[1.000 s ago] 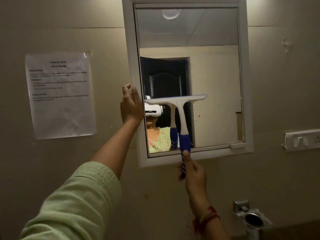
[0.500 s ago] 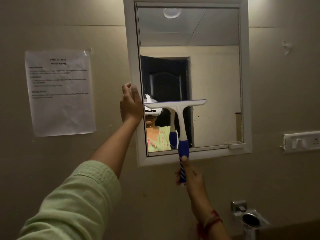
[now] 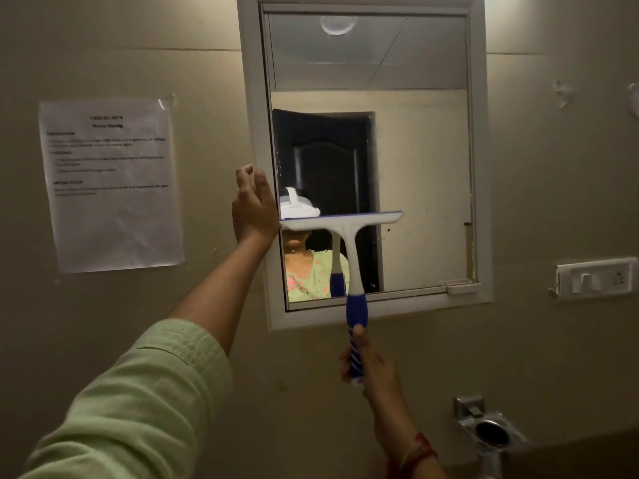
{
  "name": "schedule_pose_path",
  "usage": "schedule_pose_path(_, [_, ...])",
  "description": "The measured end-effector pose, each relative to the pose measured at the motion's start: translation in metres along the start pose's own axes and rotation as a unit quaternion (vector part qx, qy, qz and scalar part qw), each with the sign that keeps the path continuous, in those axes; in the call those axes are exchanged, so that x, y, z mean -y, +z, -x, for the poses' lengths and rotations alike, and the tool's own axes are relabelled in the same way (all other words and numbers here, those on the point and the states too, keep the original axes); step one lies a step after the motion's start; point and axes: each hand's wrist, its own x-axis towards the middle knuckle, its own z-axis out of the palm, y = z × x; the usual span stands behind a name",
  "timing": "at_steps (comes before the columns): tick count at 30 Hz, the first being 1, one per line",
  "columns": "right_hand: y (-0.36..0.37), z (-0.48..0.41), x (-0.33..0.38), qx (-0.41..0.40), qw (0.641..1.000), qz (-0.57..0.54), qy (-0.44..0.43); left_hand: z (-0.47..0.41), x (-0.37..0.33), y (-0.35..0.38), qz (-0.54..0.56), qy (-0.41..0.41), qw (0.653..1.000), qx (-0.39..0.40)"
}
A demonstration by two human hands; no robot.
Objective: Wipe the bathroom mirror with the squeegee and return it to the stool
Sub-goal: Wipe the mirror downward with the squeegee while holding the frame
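A white-framed bathroom mirror [image 3: 428, 188] hangs on the beige wall. A squeegee [image 3: 349, 250] with a white head and a blue striped handle lies against the glass, its blade level across the lower left part of the mirror. My right hand [image 3: 373, 368] grips the blue handle below the frame, thumb up along it. My left hand [image 3: 254, 205] holds the frame's left edge, fingers wrapped around it. The stool is out of view.
A printed paper sheet [image 3: 110, 184] is taped to the wall at the left. A white switch plate [image 3: 596, 279] is mounted at the right. A chrome wall holder [image 3: 491, 432] sticks out at the lower right.
The squeegee blade has slid down the glass, and my right hand has dropped with it. My left hand has stayed on the frame's left edge.
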Motion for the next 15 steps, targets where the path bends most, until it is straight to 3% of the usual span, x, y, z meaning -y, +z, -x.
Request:
schedule_pose_path(5, [0.000,-0.014,0.034,-0.024,0.997,0.000,-0.080,-0.002,0.000,0.000,0.005,-0.001,1.000,0.007])
schedule_pose_path(12, [0.000,0.004,-0.019,-0.049,0.998,0.006,-0.025,0.000,-0.002,-0.001,0.015,-0.009,1.000,0.013])
schedule_pose_path(15, [0.005,0.002,-0.009,-0.043,0.999,-0.008,-0.030,0.000,-0.002,-0.002,0.015,-0.022,0.999,0.021])
